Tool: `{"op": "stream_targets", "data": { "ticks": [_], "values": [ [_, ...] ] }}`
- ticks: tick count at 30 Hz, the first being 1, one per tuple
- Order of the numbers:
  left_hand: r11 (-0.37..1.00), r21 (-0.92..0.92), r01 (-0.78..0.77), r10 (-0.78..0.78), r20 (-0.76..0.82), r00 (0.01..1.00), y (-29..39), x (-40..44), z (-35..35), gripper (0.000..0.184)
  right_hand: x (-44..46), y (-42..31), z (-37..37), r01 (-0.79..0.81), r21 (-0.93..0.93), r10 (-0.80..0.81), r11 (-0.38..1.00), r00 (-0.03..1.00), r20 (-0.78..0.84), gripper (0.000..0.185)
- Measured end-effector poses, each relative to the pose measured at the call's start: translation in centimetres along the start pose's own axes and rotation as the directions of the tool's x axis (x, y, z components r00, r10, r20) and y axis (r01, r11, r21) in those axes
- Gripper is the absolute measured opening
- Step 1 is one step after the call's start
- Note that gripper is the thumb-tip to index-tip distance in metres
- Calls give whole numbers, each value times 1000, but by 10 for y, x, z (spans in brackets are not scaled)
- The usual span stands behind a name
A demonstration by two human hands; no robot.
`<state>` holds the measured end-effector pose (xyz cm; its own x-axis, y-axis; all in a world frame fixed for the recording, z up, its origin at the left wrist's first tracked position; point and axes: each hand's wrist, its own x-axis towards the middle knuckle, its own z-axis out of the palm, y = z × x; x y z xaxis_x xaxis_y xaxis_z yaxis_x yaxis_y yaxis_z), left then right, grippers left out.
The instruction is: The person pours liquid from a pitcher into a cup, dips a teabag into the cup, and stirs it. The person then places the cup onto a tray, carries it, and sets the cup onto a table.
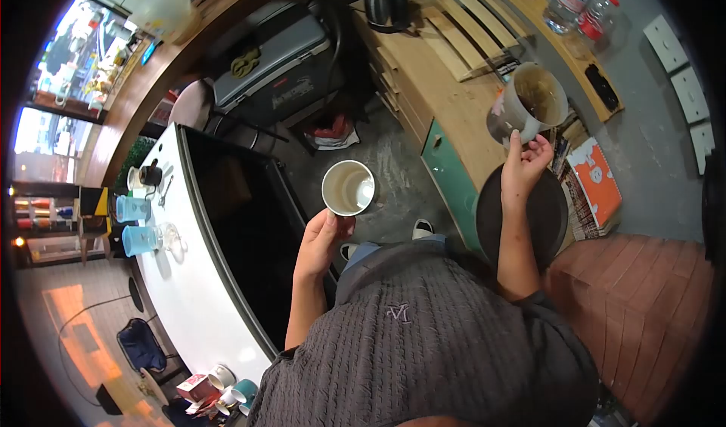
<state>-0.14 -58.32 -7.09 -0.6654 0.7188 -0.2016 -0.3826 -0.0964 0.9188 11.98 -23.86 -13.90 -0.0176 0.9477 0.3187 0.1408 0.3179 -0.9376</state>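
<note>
A white cup [349, 188] is held by its side in my left hand [321, 238], over the dark floor; its open top faces me and it looks empty inside. Out to the right, my right hand [522, 166] grips a larger pitcher-like container [508, 117] near its lower rim. That container is tilted, with its mouth toward me and brownish residue showing inside. It hangs over the right edge of the wooden cabinet, above a round black lid-like disc [522, 219].
A white-topped counter [197, 276] with blue cups [139, 239] runs along the left. Ahead stand a grey cooler box [276, 68] and a wooden cabinet [423, 72] bearing a black kettle [386, 4]. Bottles [567, 2] and an orange notebook [594, 174] lie to the right.
</note>
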Motion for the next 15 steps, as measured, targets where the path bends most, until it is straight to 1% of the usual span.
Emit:
{"op": "stream_targets", "data": {
  "ticks": [1, 2, 3, 4, 5, 7, 8, 9, 10, 11, 12, 13, 15],
  "values": [
    [1000, 11, 5, -5, 11, 1000, -3, 3, 9, 36, 11, 26, -3, -8, 1, 8, 1000, 1000, -13, 46],
    [1000, -3, 21, -21, 28, 999, -6, 6, 17, 36, 21, 52, -3, 42, -77, -42, 996, 999, -4, 46],
    [999, -17, 36, -35, 45, 998, -8, 10, 24, 36, 29, 61, -4, 92, -154, -91, 984, 996, 13, 45],
    [999, -9, 39, -39, 50, 998, -10, 15, 32, 36, 32, 69, -3, -5, -160, 23, 987, 994, 108, 46],
    [999, -5, 35, -34, 82, 996, -10, 19, 38, 36, 36, 73, -2, -13, -156, 29, 988, 994, 101, 46],
    [999, 11, 34, -35, 115, 993, -10, 26, 47, 36, 40, 83, 5, -197, -162, 230, 967, 947, 226, 50],
    [999, 23, 22, -25, 133, 991, -10, 29, 52, 37, 39, 73, 7, -167, -176, 205, 970, 952, 226, 58],
    [999, 34, 12, -17, 153, 988, -9, 32, 54, 37, 38, 84, 13, -174, -173, 210, 969, 953, 220, 58],
    [999, 40, 15, -22, 159, 987, -8, 34, 55, 37, 35, 101, 21, -154, -153, 176, 976, 974, 142, 61],
    [998, 55, 32, -39, 140, 989, -7, 37, 55, 38, 36, 102, 25, -130, -136, 139, 982, 989, 60, 63],
    [997, 69, 47, -55, 124, 991, -5, 42, 54, 38, 36, 101, 26, -154, -130, 161, 979, 986, 44, 66],
    [997, 69, 47, -56, 140, 989, -4, 48, 53, 38, 40, 104, 30, -152, -131, 157, 980, 987, 28, 66],
    [995, 87, 51, -66, 178, 982, -1, 61, 51, 37, 49, 95, 37, 10, -97, -20, 995, 994, -108, 42]
  ]
}}
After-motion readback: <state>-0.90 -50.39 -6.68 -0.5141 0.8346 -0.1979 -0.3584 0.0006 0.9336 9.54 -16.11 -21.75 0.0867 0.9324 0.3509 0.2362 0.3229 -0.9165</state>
